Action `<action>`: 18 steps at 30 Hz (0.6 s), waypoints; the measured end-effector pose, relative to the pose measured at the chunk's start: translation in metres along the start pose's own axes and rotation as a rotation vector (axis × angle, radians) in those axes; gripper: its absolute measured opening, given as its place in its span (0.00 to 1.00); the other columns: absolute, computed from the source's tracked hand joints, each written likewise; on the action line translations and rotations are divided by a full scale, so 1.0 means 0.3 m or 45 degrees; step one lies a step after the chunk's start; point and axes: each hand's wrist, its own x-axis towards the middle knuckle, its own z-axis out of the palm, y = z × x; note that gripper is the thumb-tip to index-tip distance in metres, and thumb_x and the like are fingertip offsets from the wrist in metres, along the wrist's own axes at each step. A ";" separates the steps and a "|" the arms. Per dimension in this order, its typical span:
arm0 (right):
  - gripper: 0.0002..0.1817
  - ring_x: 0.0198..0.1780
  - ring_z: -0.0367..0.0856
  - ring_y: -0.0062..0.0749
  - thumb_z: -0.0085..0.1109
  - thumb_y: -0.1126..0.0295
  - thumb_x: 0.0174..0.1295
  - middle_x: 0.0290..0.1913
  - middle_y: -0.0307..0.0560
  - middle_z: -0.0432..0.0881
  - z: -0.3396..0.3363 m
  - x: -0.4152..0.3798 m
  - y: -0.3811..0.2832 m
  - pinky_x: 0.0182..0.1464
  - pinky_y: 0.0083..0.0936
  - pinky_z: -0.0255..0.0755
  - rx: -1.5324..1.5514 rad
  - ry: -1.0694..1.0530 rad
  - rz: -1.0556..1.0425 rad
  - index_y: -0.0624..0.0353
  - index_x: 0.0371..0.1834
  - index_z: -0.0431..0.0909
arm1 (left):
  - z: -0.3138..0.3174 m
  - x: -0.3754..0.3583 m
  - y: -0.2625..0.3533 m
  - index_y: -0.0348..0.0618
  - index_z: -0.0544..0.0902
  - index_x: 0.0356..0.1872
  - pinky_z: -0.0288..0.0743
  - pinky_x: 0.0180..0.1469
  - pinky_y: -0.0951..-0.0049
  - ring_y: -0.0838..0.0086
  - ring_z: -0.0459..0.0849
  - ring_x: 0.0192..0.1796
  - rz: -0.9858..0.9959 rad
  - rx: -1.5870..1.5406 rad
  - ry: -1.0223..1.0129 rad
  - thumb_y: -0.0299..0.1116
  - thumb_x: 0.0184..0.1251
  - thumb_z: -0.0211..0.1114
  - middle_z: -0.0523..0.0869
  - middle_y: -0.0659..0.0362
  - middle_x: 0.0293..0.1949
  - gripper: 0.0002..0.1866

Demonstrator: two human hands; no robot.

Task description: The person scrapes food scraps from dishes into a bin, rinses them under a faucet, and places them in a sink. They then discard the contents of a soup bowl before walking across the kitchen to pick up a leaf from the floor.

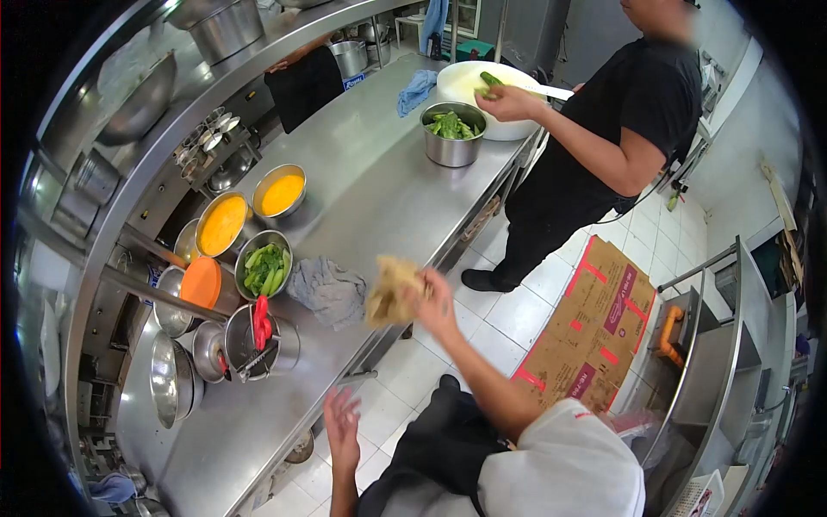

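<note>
My right hand (437,303) is raised at the near edge of the steel table, closed on a tan-brown crumpled cloth (393,291), slightly blurred. My left hand (342,424) is lower and nearer to me, off the table edge, with its fingers spread and nothing in it. A grey crumpled cloth (326,293) lies on the table just left of the tan one. Beside it stands a steel bowl of cut green vegetables (267,269). Closer to my left hand is a steel pot (284,349) with a red-handled utensil (261,324) across it.
Two bowls of orange-yellow liquid (222,224) (282,195), an orange lid (201,283) and stacked steel bowls (172,379) line the shelf side. A co-worker (594,138) holds a knife and a green vegetable over a white tub (465,79). Flattened cardboard (590,332) covers floor tiles.
</note>
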 end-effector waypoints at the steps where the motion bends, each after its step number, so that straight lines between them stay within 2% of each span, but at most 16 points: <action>1: 0.11 0.33 0.72 0.26 0.58 0.71 0.49 0.28 0.42 0.72 0.034 -0.109 0.003 0.37 0.21 0.67 -0.132 -0.092 -0.093 0.64 0.32 0.70 | 0.030 0.023 0.034 0.42 0.48 0.63 0.62 0.55 0.66 0.63 0.66 0.56 -0.003 -0.093 -0.002 0.48 0.62 0.51 0.66 0.52 0.56 0.35; 2: 0.10 0.34 0.72 0.26 0.57 0.71 0.50 0.29 0.42 0.72 0.064 -0.208 0.005 0.38 0.22 0.67 -0.263 -0.184 -0.187 0.63 0.33 0.70 | 0.041 0.051 0.019 0.43 0.47 0.64 0.61 0.56 0.66 0.63 0.65 0.58 -0.042 -0.331 -0.092 0.51 0.62 0.49 0.65 0.53 0.57 0.35; 3: 0.11 0.36 0.73 0.28 0.58 0.69 0.50 0.30 0.44 0.73 0.082 -0.306 -0.019 0.39 0.24 0.67 -0.241 -0.497 0.027 0.63 0.33 0.70 | 0.047 0.083 -0.008 0.45 0.46 0.65 0.61 0.57 0.65 0.63 0.63 0.59 -0.079 -0.566 -0.181 0.53 0.62 0.47 0.64 0.54 0.58 0.36; 4: 0.13 0.38 0.73 0.30 0.59 0.67 0.50 0.31 0.46 0.73 0.102 -0.382 -0.071 0.41 0.25 0.68 -0.215 -0.811 0.248 0.63 0.34 0.71 | 0.068 0.099 -0.004 0.44 0.51 0.63 0.61 0.57 0.65 0.63 0.65 0.58 -0.111 -0.720 -0.221 0.53 0.62 0.46 0.65 0.54 0.57 0.34; 5: 0.13 0.38 0.73 0.30 0.59 0.67 0.50 0.31 0.46 0.73 0.101 -0.412 -0.122 0.41 0.25 0.68 -0.218 -0.827 0.251 0.63 0.34 0.71 | 0.090 0.105 -0.004 0.43 0.55 0.61 0.61 0.57 0.64 0.63 0.66 0.58 -0.142 -0.878 -0.254 0.52 0.62 0.45 0.67 0.53 0.56 0.31; 7: 0.25 0.42 0.75 0.39 0.64 0.61 0.47 0.40 0.51 0.77 0.074 -0.411 -0.269 0.46 0.28 0.68 -0.645 -1.251 -0.087 0.64 0.46 0.71 | 0.081 0.074 -0.037 0.43 0.60 0.57 0.62 0.57 0.63 0.63 0.68 0.56 -0.261 -0.978 -0.275 0.51 0.63 0.45 0.69 0.53 0.54 0.28; 8: 0.25 0.44 0.76 0.41 0.64 0.61 0.47 0.42 0.52 0.77 0.054 -0.393 -0.338 0.48 0.29 0.68 -0.631 -1.294 -0.144 0.65 0.45 0.71 | 0.071 0.047 -0.049 0.42 0.65 0.54 0.62 0.57 0.62 0.62 0.69 0.55 -0.383 -1.068 -0.323 0.49 0.64 0.44 0.71 0.52 0.52 0.24; 9: 0.23 0.42 0.78 0.38 0.65 0.62 0.46 0.40 0.51 0.78 0.041 -0.398 -0.355 0.45 0.28 0.69 -0.506 -1.135 -0.103 0.65 0.42 0.73 | 0.073 0.023 -0.044 0.42 0.65 0.54 0.62 0.57 0.62 0.62 0.69 0.55 -0.376 -1.080 -0.287 0.49 0.64 0.44 0.71 0.52 0.52 0.24; 10: 0.18 0.41 0.78 0.34 0.58 0.58 0.52 0.37 0.49 0.79 0.043 -0.390 -0.420 0.39 0.27 0.71 -0.435 -1.008 -0.063 0.64 0.36 0.75 | 0.080 -0.012 -0.035 0.41 0.67 0.50 0.63 0.56 0.62 0.61 0.70 0.54 -0.438 -1.243 -0.277 0.48 0.64 0.44 0.72 0.52 0.51 0.22; 11: 0.21 0.36 0.78 0.32 0.45 0.51 0.58 0.32 0.48 0.79 0.027 -0.358 -0.327 0.35 0.27 0.71 0.278 -0.812 0.080 0.61 0.33 0.74 | 0.072 -0.054 -0.030 0.41 0.69 0.47 0.64 0.55 0.61 0.60 0.71 0.52 -0.502 -1.411 -0.258 0.46 0.64 0.44 0.73 0.51 0.49 0.20; 12: 0.26 0.36 0.77 0.32 0.35 0.46 0.61 0.31 0.48 0.77 0.030 -0.348 -0.267 0.32 0.29 0.71 -0.039 -0.318 0.237 0.59 0.41 0.71 | 0.043 -0.098 -0.028 0.41 0.69 0.47 0.64 0.55 0.61 0.60 0.71 0.52 -0.510 -1.428 -0.202 0.46 0.64 0.44 0.73 0.51 0.49 0.20; 13: 0.27 0.39 0.73 0.32 0.36 0.44 0.60 0.41 0.50 0.73 0.077 -0.318 -0.168 0.34 0.31 0.72 0.005 0.034 0.264 0.58 0.48 0.66 | 0.011 -0.137 -0.026 0.40 0.69 0.48 0.64 0.55 0.61 0.61 0.71 0.52 -0.447 -1.430 -0.194 0.47 0.64 0.44 0.73 0.51 0.49 0.21; 14: 0.28 0.44 0.70 0.32 0.41 0.46 0.59 0.50 0.50 0.66 0.103 -0.260 0.056 0.38 0.35 0.71 0.441 0.111 0.644 0.56 0.53 0.61 | -0.018 -0.179 -0.034 0.40 0.69 0.48 0.65 0.55 0.61 0.61 0.72 0.52 -0.383 -1.434 -0.180 0.47 0.64 0.44 0.73 0.51 0.49 0.22; 15: 0.28 0.45 0.68 0.34 0.49 0.50 0.57 0.53 0.48 0.62 0.186 -0.246 0.244 0.45 0.33 0.68 0.351 0.084 0.521 0.59 0.54 0.60 | -0.072 -0.230 -0.047 0.40 0.69 0.48 0.65 0.55 0.60 0.60 0.72 0.52 -0.363 -1.380 -0.115 0.47 0.64 0.44 0.73 0.50 0.49 0.22; 17: 0.25 0.45 0.68 0.35 0.53 0.59 0.57 0.49 0.47 0.66 0.386 -0.249 0.387 0.49 0.29 0.65 -0.351 0.033 -0.206 0.63 0.52 0.62 | -0.176 -0.350 -0.064 0.39 0.68 0.49 0.65 0.55 0.60 0.60 0.72 0.52 -0.298 -1.281 0.092 0.46 0.65 0.42 0.73 0.50 0.49 0.21; 18: 0.25 0.45 0.68 0.35 0.53 0.59 0.57 0.49 0.47 0.66 0.411 -0.235 0.415 0.49 0.29 0.65 -0.341 -0.052 -0.161 0.63 0.52 0.62 | -0.230 -0.430 -0.050 0.39 0.68 0.49 0.65 0.55 0.61 0.61 0.72 0.52 -0.185 -1.157 0.193 0.46 0.65 0.42 0.73 0.49 0.48 0.21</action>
